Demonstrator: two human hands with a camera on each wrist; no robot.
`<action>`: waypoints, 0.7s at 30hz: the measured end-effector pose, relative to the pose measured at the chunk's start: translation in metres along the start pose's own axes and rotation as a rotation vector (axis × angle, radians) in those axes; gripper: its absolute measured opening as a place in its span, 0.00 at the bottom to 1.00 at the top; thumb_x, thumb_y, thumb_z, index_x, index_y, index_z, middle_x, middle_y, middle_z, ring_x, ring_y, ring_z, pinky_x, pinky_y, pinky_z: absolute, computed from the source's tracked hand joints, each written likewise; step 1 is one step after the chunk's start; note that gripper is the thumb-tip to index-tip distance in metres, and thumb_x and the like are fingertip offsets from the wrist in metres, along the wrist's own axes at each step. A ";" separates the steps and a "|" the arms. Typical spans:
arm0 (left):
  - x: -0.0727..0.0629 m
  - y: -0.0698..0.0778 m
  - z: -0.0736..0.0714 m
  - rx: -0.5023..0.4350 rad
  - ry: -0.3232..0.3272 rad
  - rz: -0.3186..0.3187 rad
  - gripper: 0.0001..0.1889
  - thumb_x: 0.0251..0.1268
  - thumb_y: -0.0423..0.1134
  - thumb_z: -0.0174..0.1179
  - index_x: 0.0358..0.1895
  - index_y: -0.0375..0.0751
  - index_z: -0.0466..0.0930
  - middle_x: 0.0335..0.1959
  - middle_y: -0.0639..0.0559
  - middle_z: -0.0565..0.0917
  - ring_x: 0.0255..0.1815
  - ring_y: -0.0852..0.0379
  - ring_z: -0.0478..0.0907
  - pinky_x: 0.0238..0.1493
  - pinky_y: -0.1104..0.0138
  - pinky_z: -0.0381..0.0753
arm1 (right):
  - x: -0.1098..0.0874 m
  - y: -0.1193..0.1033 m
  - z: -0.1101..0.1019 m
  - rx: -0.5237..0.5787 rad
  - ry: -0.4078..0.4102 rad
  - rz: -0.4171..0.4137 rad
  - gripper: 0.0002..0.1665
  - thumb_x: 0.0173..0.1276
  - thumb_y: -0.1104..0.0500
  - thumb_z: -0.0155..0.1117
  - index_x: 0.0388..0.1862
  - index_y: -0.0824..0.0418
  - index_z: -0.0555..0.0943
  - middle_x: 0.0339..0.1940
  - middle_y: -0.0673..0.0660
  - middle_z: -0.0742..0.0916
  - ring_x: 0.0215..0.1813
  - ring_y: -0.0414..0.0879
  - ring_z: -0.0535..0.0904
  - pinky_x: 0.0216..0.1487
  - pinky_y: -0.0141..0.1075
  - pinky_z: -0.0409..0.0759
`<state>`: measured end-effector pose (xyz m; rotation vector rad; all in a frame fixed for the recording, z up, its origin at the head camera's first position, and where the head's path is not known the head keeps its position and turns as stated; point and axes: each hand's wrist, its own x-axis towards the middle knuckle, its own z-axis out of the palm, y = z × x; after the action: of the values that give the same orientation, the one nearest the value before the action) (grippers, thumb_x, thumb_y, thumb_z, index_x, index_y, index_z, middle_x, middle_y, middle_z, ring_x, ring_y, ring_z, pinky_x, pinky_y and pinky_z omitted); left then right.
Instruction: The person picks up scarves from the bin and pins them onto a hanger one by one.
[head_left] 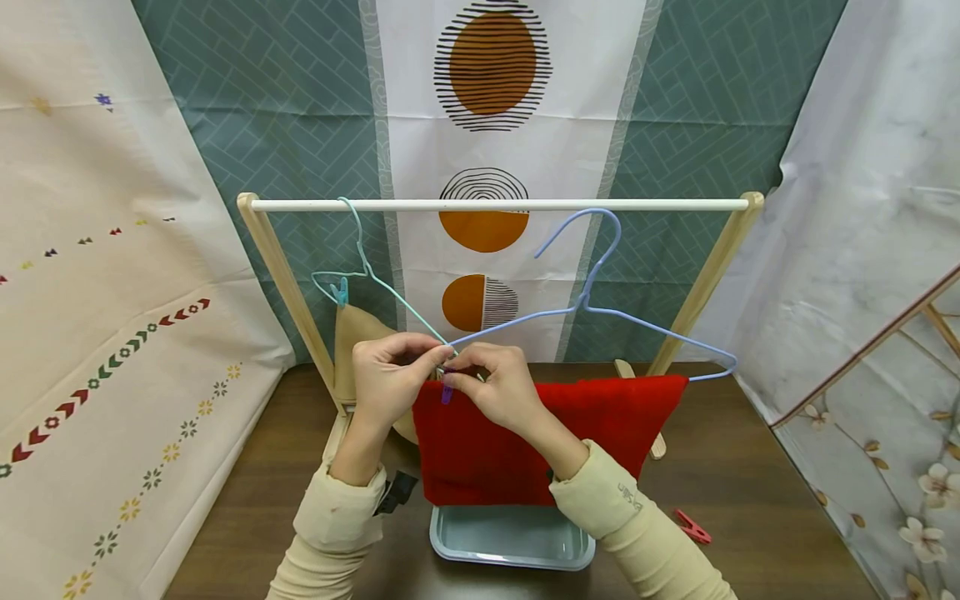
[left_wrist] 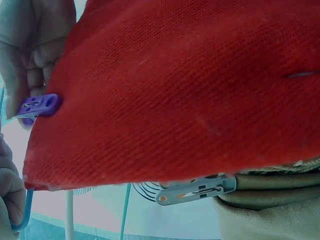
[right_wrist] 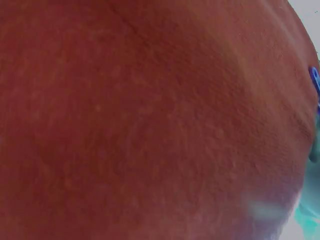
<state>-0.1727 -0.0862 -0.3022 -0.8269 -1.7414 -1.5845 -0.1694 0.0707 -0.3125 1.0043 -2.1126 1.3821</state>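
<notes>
A red cloth point(head_left: 525, 450) hangs along the lower bar of a lavender-blue hanger point(head_left: 592, 275), whose hook sits in front of the white rod. At the cloth's upper left corner, my left hand point(head_left: 393, 375) pinches the hanger's end. My right hand point(head_left: 498, 383) pinches a purple clothespin point(head_left: 447, 393) beside it. In the left wrist view, the clothespin point(left_wrist: 40, 106) bites the edge of the red cloth point(left_wrist: 165, 100), and the hanger's curved end point(left_wrist: 26, 212) lies in the left fingers. Red cloth fills most of the right wrist view, hiding the right hand's grip.
A mint hanger point(head_left: 360, 237) hangs from the white rod point(head_left: 487, 205) with a beige cloth point(head_left: 348, 342) and a teal clothespin point(head_left: 341, 292). Below the red cloth stands a grey-blue tray point(head_left: 510, 562). A red clothespin point(head_left: 692, 527) lies on the brown table point(head_left: 750, 492), right.
</notes>
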 end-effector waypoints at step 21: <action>-0.001 0.000 -0.002 -0.012 0.023 -0.028 0.03 0.43 0.19 0.66 0.23 0.26 0.82 0.19 0.40 0.82 0.13 0.52 0.74 0.19 0.73 0.76 | -0.041 -0.008 -0.034 -0.098 0.001 -0.023 0.21 0.49 0.66 0.71 0.45 0.65 0.80 0.44 0.56 0.82 0.38 0.48 0.78 0.37 0.35 0.79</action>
<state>-0.1720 -0.0877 -0.3029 -0.7909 -1.7358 -1.6179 -0.1380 0.1138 -0.3218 0.9850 -2.1392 1.2548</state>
